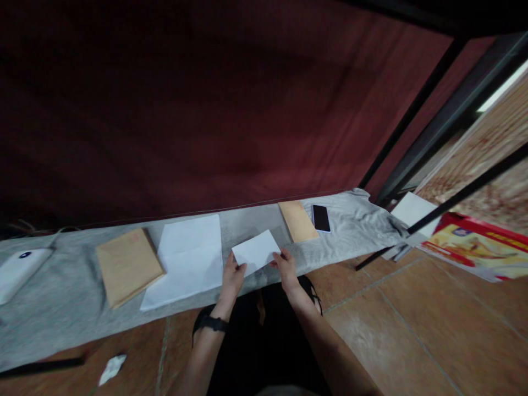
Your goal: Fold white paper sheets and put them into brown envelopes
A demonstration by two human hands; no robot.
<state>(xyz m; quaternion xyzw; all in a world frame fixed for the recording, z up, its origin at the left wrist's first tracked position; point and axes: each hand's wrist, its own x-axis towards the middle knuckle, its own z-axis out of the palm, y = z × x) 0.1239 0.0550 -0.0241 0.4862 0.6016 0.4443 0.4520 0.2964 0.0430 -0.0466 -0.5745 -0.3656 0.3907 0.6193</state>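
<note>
A folded sheet of white paper (256,252) is held up between my two hands, just above the grey cloth. My left hand (234,275) grips its left end, thumb on top. At the right end, my right hand (285,265) pinches the paper's lower corner. Just left of my left hand lie larger white sheets (192,258) with a crease across them. A stack of brown envelopes (128,265) overlaps their left edge. Beyond my right hand lies a narrower tan envelope (298,221).
A dark-screened phone (321,218) lies right of the tan envelope on the grey cloth (350,225). At the far left sits a white device (22,272) with a cable. Dark red fabric (247,110) hangs behind. A colourful box (478,245) stands at the right; crumpled tissue (112,368) is on the floor.
</note>
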